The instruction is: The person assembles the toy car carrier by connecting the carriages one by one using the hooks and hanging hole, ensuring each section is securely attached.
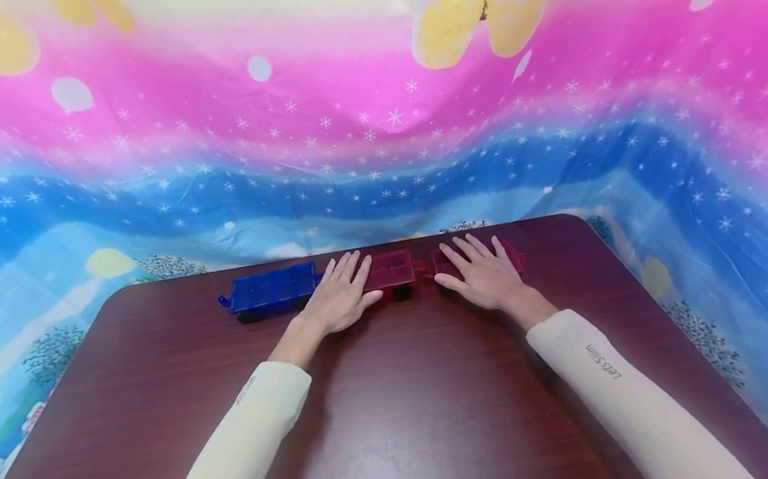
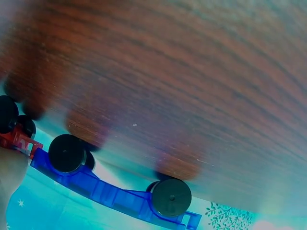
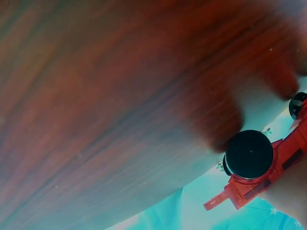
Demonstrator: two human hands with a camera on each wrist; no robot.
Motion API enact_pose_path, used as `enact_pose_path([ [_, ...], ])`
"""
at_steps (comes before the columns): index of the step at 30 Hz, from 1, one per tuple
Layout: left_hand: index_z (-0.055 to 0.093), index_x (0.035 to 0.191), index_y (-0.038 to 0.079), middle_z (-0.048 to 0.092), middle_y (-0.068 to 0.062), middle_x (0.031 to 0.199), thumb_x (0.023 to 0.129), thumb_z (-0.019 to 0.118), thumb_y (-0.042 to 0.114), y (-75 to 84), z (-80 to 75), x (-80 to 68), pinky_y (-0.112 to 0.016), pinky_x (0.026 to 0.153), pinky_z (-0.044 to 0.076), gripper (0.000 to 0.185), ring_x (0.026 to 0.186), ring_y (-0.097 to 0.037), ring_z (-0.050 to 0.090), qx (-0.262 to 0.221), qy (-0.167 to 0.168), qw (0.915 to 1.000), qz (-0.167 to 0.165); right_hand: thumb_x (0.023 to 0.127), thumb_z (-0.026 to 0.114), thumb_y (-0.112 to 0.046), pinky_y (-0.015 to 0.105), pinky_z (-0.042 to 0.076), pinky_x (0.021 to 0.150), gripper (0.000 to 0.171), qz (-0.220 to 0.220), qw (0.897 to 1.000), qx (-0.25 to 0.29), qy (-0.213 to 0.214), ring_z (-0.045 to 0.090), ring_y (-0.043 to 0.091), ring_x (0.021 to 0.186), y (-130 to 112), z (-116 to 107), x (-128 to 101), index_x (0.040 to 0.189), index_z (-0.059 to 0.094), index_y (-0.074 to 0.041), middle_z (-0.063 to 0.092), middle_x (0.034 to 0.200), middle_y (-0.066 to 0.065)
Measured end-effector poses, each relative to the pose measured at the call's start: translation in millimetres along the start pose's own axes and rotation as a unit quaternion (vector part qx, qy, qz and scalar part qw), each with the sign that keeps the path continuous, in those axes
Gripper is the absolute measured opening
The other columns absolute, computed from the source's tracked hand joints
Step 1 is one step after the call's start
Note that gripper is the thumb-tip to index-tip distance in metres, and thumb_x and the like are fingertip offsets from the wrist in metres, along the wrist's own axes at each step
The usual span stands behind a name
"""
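Observation:
Three translucent toy car bases with black wheels stand in a row along the far side of the table. At the left is the blue car base (image 1: 273, 287), its side and wheels plain in the left wrist view. My left hand (image 1: 340, 297) lies palm down, fingers straight, over the left part of the middle red car base (image 1: 393, 270). With fingers spread, my right hand (image 1: 485, 275) rests on the right-hand red car base (image 3: 288, 152) and covers most of it. The coupling between blue and middle bases is partly hidden by my left hand in the head view.
The dark wooden table (image 1: 398, 419) has rounded far corners, and the row sits close to its back edge. A pink and blue snowflake-print cloth (image 1: 377, 150) hangs right behind it and along both sides.

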State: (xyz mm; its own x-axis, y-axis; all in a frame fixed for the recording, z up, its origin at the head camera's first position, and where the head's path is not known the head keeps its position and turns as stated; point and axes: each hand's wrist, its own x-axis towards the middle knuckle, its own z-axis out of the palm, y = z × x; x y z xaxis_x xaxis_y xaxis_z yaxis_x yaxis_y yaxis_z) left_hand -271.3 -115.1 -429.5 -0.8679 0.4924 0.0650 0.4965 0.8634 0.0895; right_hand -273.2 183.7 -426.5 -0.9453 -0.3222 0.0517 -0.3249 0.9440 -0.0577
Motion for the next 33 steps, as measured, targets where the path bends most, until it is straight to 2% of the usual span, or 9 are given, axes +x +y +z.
enact_pose_path([
  [18,0.011,0.152,0.015,0.012,-0.011,0.158,0.095,0.027,0.059,1.9,-2.5,-0.4,-0.047,0.119,0.004,0.073,0.147,-0.028,0.007,-0.014,-0.012,0.9998,-0.01,0.086,0.021,-0.075,0.061,0.002,0.113,0.078,0.001,1.0,0.003,-0.002,0.01,0.03,0.146,-3.9,-1.4,3.9,0.151,0.016,-0.032,0.019,0.157,0.004],
  [25,0.01,0.152,0.017,0.011,-0.01,0.158,0.094,0.026,0.061,-1.1,-3.5,-1.3,-0.047,0.119,0.004,0.075,0.147,-0.027,0.006,-0.013,-0.016,0.9997,-0.016,0.084,0.015,-0.078,0.061,0.002,0.113,0.08,-0.001,1.0,-0.005,0.0,0.01,0.029,0.146,1.2,1.1,4.8,0.151,0.014,-0.033,0.018,0.157,0.004],
  [33,0.008,0.152,0.017,0.01,-0.01,0.158,0.095,0.026,0.061,-1.4,-1.6,0.2,-0.048,0.119,0.003,0.074,0.147,-0.027,0.005,-0.01,-0.017,0.9997,-0.011,0.085,0.015,-0.077,0.061,0.002,0.114,0.079,-0.002,1.0,-0.002,-0.003,0.01,0.029,0.146,1.0,0.0,4.0,0.151,0.013,-0.033,0.018,0.157,0.003],
])
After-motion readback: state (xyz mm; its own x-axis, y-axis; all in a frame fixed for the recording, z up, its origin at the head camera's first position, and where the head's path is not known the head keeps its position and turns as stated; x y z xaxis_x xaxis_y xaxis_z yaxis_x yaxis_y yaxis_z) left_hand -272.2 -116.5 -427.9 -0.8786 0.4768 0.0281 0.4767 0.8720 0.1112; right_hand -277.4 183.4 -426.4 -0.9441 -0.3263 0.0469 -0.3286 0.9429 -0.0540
